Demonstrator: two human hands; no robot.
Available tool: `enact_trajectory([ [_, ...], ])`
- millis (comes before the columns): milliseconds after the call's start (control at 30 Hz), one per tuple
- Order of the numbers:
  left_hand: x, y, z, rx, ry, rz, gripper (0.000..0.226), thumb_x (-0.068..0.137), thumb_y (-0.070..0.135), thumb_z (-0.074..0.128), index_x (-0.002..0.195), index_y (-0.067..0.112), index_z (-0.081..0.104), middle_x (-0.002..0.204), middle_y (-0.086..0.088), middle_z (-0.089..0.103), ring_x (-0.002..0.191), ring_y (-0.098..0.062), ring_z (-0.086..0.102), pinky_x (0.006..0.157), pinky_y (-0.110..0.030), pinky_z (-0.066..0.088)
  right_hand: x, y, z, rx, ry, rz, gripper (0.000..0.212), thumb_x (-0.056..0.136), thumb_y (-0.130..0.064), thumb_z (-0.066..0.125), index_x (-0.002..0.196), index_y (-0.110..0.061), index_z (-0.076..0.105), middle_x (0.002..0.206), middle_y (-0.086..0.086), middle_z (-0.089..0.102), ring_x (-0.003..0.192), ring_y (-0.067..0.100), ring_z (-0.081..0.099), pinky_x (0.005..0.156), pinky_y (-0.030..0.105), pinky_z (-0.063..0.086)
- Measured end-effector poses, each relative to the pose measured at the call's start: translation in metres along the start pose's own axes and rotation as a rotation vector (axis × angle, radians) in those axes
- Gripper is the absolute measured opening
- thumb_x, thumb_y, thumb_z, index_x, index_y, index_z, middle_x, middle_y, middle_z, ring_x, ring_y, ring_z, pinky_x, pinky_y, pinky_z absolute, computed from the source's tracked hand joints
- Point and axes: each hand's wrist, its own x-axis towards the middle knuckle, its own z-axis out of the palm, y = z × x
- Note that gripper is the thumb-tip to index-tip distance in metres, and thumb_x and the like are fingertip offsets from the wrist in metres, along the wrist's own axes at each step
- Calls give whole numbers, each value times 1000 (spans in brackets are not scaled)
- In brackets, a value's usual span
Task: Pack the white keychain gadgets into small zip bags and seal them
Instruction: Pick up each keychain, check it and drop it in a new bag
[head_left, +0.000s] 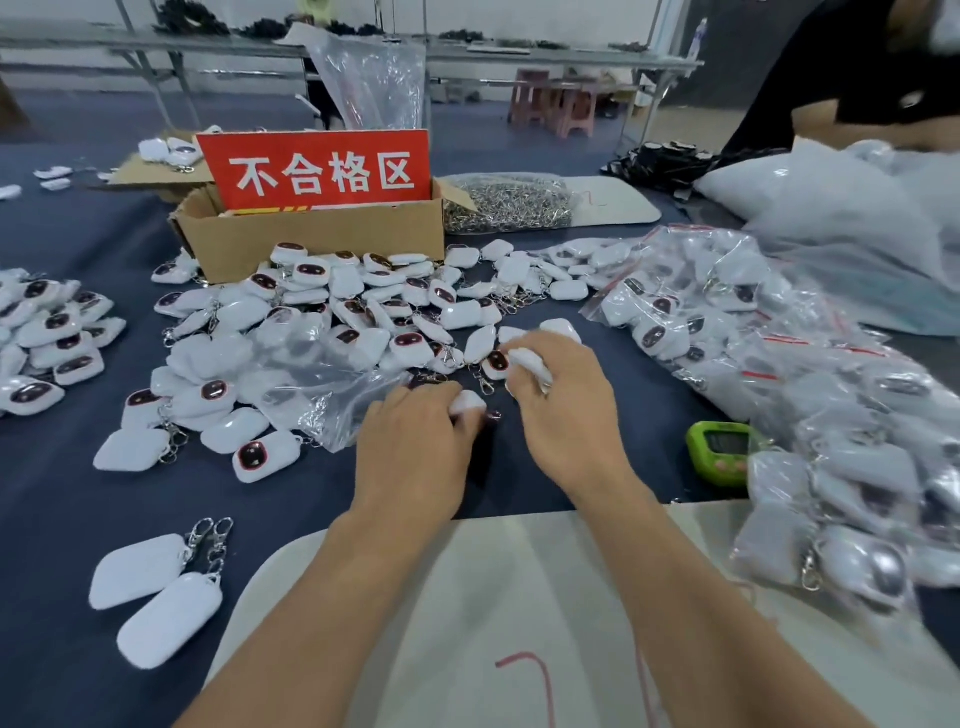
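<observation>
Fingers (550, 348) over two half-hidden white gadgets (530, 364)

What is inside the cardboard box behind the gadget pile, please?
A red sign stands in the cardboard box; a yellow strip shows beneath it. The front wall hides anything deeper.

L hand (415, 447) grips white gadget (466, 401), R hand (569, 415) grips 2nd gadget (530, 365), gadget pile (343, 283) behind

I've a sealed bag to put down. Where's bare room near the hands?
Bare blue cloth lies left of the left hand, between the loose gadget pile and the two gadgets by the pale board. A narrower strip runs between the right hand and the green timer. The bagged heap at right is crowded.
</observation>
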Motion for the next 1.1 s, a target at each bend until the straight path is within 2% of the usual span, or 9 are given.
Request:
enact_trajectory([
  [133,0,-2,-3,-370,36,-44,54,105,44,43,58,18,46,53,0,48,61,-24,46,62,-38,31,-33,-6,-8,158,13,229,30,97,-7,53,98,-32,68,91,-6,69,73,6,54,62,15,41],
  [233,2,-2,-2,-624,26,-135,61,101,46,55,56,6,47,50,-10,44,49,-19,37,56,-35,33,-40,-15,-10,338,8,375,19,86,-14,60,90,-30,69,73,-13,63,65,8,49,62,24,39],
  [300,2,-2,0,-606,-18,-162,59,96,48,60,55,8,46,45,1,36,47,-13,31,52,-33,30,-37,-23,-17,471,-42,466,21,80,-20,57,89,-31,72,66,-16,55,61,7,45,65,26,38],
  [467,-3,2,4,-295,-95,-155,33,92,48,63,68,27,71,59,11,66,62,-9,61,65,-33,51,-32,-27,-28,565,-113,540,37,87,-10,49,95,-33,78,74,-1,47,71,17,38,71,28,39],
  [633,-9,11,-8,-618,144,-51,11,91,37,61,89,39,72,73,13,69,69,-7,61,67,-19,46,-33,-22,-27,705,-243,487,32,93,2,57,101,-19,79,88,7,62,78,18,57,78,32,55],
  [767,-15,20,-17,-879,-31,-1,15,88,34,70,76,33,79,61,0,66,55,-4,54,52,-20,44,-34,-13,-25,351,-209,265,35,87,4,66,99,-26,79,88,-8,77,80,11,69,76,28,58],
  [900,-15,21,-13,-834,-140,37,15,77,43,76,72,29,78,57,10,65,50,0,51,53,-16,39,-40,-13,-13,300,-248,246,71,74,5,52,137,-27,63,131,-3,68,118,16,67,101,38,56],
  [1033,-8,12,-11,-885,-119,-75,10,89,38,73,84,39,81,70,2,73,61,-5,56,59,-20,46,-35,-10,-16,369,-299,243,63,93,5,49,144,-32,57,119,-8,70,101,4,69,74,13,51],
  [1100,-4,8,-11,-950,-79,-121,18,94,33,68,84,39,82,76,5,76,71,-10,68,69,-25,53,-34,-11,-18,520,-294,255,42,99,2,51,126,-25,69,107,1,77,95,16,75,72,22,57],
])
